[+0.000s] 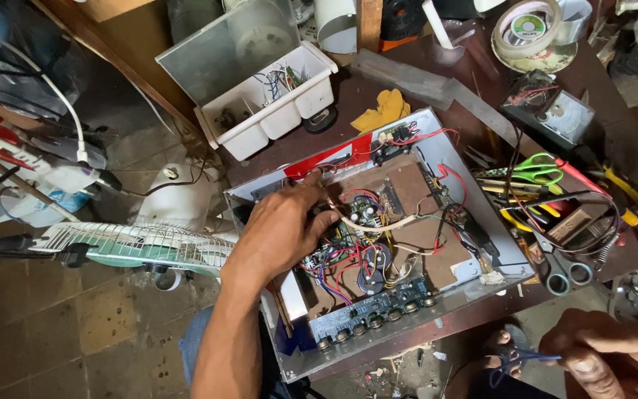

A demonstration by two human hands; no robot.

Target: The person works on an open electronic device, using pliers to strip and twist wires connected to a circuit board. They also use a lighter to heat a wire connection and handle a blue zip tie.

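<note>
Left hand (286,229) mid-frame, fingers pinching wires (348,214) inside open chassis (452,159); right hand (614,355) (lower right) grips blue wire (518,358).

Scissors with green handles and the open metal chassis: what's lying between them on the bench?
Head view: between the green-handled scissors and the open chassis, thin tools lie on the dark bench.

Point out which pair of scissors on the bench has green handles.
The green-handled scissors lie at the far side of the tool pile, right of the open metal chassis. The other scissors, nearer the bench's front edge, have dark grey handles.
</note>
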